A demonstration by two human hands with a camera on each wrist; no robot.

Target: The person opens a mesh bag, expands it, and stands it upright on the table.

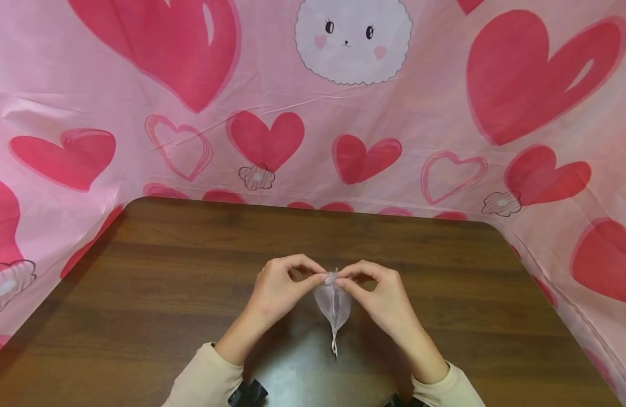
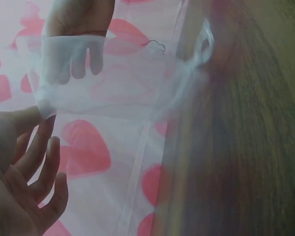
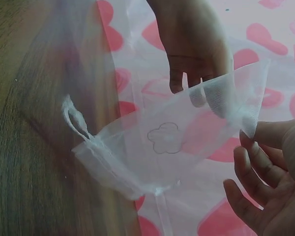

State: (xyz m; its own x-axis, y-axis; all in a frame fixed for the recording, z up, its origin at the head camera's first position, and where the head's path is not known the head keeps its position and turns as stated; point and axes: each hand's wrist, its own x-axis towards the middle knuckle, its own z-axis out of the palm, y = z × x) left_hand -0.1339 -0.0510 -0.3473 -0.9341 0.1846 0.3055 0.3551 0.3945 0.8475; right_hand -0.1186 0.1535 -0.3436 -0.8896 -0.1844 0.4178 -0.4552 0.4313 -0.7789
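A small sheer white mesh pouch [image 1: 333, 302] hangs upside down above the table between two hands, tapering to a gathered end with a cord loop [image 1: 334, 343]. The left hand [image 1: 279, 287] pinches one side of its upper edge between thumb and index finger. At the other side, the right hand [image 1: 383, 291] does the same, with the fingertips of both hands close together. The left wrist view shows the pouch [image 2: 125, 93] as see-through, the right hand's fingers [image 2: 78, 66] visible behind it. In the right wrist view the cord loop [image 3: 74, 118] sticks out from the gathered end.
A dark brown wooden table [image 1: 181, 271] lies below the hands. Pink cloth [image 1: 272, 68] printed with red hearts surrounds it at the back and sides. Black devices [image 1: 248, 394] sit at both wrists, beside cream sleeves [image 1: 206, 379].
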